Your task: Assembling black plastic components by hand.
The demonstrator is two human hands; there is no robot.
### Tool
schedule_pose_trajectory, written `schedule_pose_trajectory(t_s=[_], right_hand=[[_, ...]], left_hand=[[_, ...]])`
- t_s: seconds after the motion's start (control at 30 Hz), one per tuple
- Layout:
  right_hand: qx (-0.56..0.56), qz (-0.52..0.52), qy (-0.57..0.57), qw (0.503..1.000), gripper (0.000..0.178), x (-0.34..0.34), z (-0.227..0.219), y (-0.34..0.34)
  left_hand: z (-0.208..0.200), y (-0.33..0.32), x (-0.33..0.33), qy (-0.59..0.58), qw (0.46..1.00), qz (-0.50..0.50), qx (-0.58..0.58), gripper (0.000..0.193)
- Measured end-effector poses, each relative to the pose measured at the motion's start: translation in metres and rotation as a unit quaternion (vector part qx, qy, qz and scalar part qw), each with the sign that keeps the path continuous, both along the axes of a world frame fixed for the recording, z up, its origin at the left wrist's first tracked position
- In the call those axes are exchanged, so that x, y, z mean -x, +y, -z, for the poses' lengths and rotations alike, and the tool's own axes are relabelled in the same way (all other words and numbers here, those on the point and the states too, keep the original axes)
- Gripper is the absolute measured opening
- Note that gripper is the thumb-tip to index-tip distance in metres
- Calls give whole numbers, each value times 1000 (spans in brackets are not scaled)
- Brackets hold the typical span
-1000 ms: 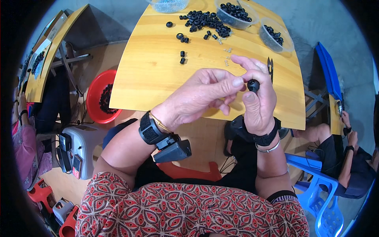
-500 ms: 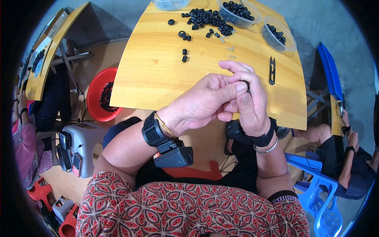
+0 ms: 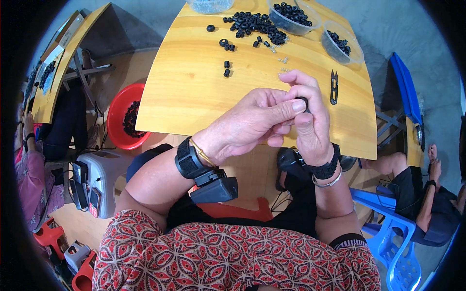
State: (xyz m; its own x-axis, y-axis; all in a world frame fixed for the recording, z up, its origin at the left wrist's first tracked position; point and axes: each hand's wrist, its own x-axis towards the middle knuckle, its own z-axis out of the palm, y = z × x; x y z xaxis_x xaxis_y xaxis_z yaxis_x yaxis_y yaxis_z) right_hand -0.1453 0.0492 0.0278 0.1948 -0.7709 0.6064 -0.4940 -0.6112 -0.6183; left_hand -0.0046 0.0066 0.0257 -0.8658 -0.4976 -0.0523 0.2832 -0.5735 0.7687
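Black bead (image 3: 304, 101) | left hand (image 3: 250, 121) — pinching its lower left | right hand (image 3: 313, 126) — fingers curled closed around it

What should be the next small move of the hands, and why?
Perhaps the left hand should ease its thumb slightly aside, with the right hand supporting the black bead: the thumb hides part of the bead, so moving it would probably give a clearer view.

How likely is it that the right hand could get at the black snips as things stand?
Probably yes: the black snips lie close by the right hand, with bare table between. Its fingers are at a black bead, though, and may need freeing first.
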Motion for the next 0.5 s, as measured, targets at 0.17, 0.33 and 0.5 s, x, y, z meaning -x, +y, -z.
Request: schedule_pose_trajectory(t_s=[0.17,0.33,0.5], right_hand=[[-44,19,-57,997,45,-2,-7,10],[-81,-4,-77,994,42,-16,-5,19],[24,26,-14,999,34,-17,4,19]], left_hand=[[-4,-16,-13,-85,960,-111,241,57],[-10,5,3,-36,921,-140,361,100],[-9,11,10,-12,880,-172,442,70]])
